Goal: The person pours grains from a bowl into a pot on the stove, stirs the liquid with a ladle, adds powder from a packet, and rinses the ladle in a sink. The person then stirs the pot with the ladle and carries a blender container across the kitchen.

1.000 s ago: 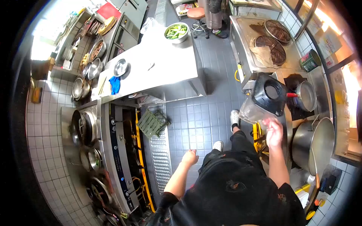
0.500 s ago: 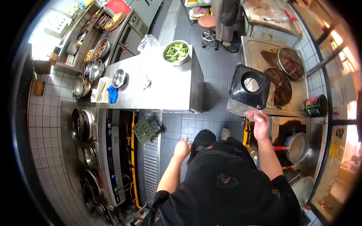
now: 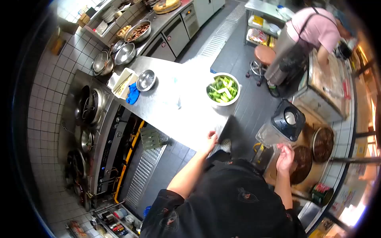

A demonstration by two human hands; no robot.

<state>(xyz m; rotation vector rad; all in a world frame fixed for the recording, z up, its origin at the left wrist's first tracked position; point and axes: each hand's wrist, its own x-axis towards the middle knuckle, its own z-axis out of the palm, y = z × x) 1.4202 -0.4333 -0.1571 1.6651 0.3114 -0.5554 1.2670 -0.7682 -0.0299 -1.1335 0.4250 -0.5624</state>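
My right hand (image 3: 285, 158) is closed on a clear blender jar (image 3: 272, 135), gripping it low on the side nearest me. On top of the jar sits a black lid (image 3: 289, 119) with a round hole in its middle. The jar is held in the air over the floor and the edge of the right-hand cooking counter. My left hand (image 3: 211, 139) has its fingers loosely curled, and nothing shows in it. It is close to the near corner of the steel table (image 3: 186, 131); whether it touches the table I cannot tell.
A bowl of cut green vegetables (image 3: 223, 89), a metal bowl (image 3: 146, 80) and a blue cloth (image 3: 133, 94) are on the table. A co-worker (image 3: 305, 43) bends over the right-hand counter beside a stool (image 3: 264, 54). Stoves (image 3: 93, 158) line the left; a green crate (image 3: 151, 138) lies low.
The view has turned and I have moved forward, closer to the steel table. The blender jar is still in my right hand. My left hand has come up to the table's corner.
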